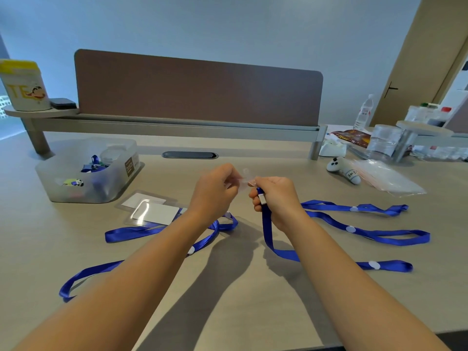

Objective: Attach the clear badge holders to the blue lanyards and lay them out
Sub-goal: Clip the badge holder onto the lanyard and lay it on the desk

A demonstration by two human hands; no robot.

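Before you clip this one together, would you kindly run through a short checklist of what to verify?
1. Left hand pinches the clear plastic badge holder: ok.
2. Right hand grips the clip end of the blue ribbon lanyard: ok.
3. Clip threaded through the holder's slot: cannot tell, fingers hide it.
4. Lanyard's tail trails freely on the beige desk: ok.
5. Finished holders with white cards already laid out at left: ok.
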